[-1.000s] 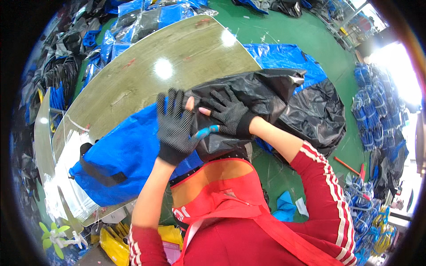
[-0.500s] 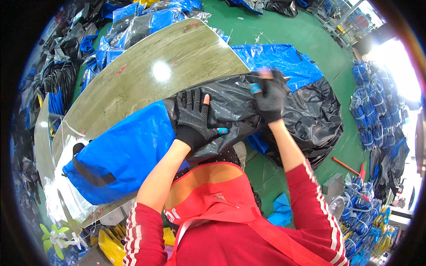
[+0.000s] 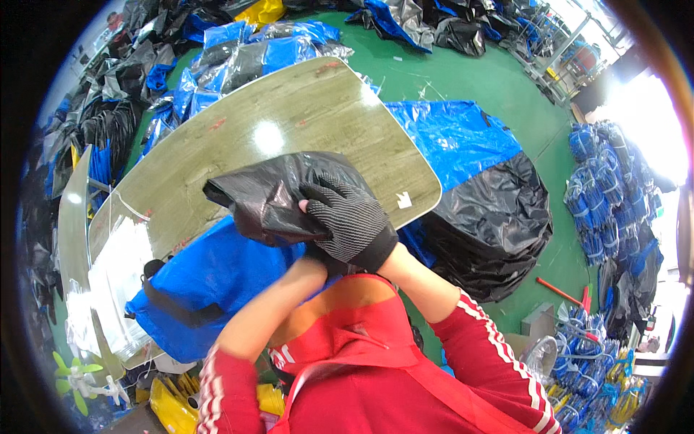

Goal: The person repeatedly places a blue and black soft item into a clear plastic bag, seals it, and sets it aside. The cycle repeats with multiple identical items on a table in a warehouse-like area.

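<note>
A blue-and-black plastic sheet bag (image 3: 217,278) lies over the near side of the wood-grain table, its black end folded back leftward in a raised, crumpled bunch. My right hand (image 3: 350,220), in a dark dotted work glove with a bare fingertip showing, is curled over that black fold. Beneath it, my left hand (image 3: 331,266) is mostly hidden by the right hand and the fold; only its wrist and a bit of dark glove show. A black strap (image 3: 181,307) crosses the bag's blue left end.
The wood-grain table (image 3: 238,152) has curved edges and a white scrap (image 3: 403,200) at its right end. Beyond that end rests another blue-and-black bag (image 3: 499,210) on the green floor (image 3: 434,76). Tied blue bundles (image 3: 600,188) stand at right; a red-handled tool (image 3: 560,291) lies nearby.
My right hand has swung left and towards me, folding the bag's black end over. The table's right end is uncovered. My left hand has drawn back nearer my body, under the right.
</note>
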